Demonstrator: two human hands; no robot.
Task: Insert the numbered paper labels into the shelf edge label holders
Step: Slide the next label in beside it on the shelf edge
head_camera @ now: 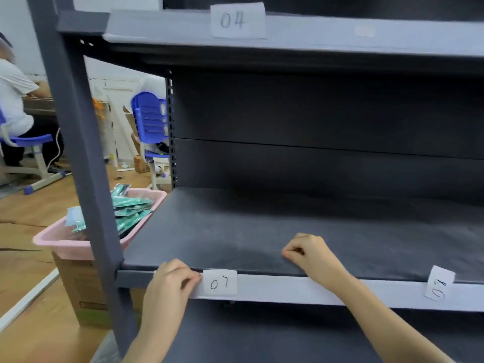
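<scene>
A white paper label "07" (220,282) sits upright in the pale label holder strip (288,288) on the front edge of the middle shelf. My left hand (170,282) pinches the strip right at the label's left edge. My right hand (311,251) hovers over the shelf board, fingers curled shut, apart from the label and holding nothing visible. Label "08" (440,283) hangs tilted in the same strip at the far right. Label "04" (237,20) sits in the upper shelf's holder strip (327,32).
The dark shelf board (288,224) and back panel are bare. The grey upright post (86,158) stands at left. Beside it a pink basket (65,239) of teal packets rests on a cardboard box (83,289). Seated people and blue chairs (150,119) are behind.
</scene>
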